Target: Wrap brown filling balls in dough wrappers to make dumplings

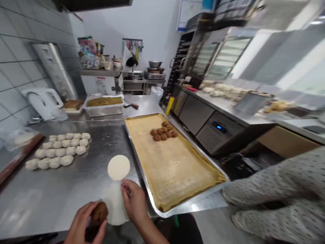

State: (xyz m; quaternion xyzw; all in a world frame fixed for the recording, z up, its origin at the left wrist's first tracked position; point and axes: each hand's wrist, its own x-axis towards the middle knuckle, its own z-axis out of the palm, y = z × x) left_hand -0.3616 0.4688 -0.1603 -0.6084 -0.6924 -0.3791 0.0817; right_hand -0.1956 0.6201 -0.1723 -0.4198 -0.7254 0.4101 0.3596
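Observation:
My left hand is curled round a brown ball of filling at the front edge of the steel table. My right hand is closed in a pinch at the upper edge of a thin, pale dough round, which looks blurred and stretched. Just beyond those fingertips a second flat dough round lies on the metal. On the right, a baking tray lined with yellowish paper holds several brown filling balls towards its far end.
Rows of white dough pieces sit at the left, beside a wooden rolling pin. Farther back are a tub of greenish-brown filling, a knife and a white kettle. Another person's patterned clothing is at the right.

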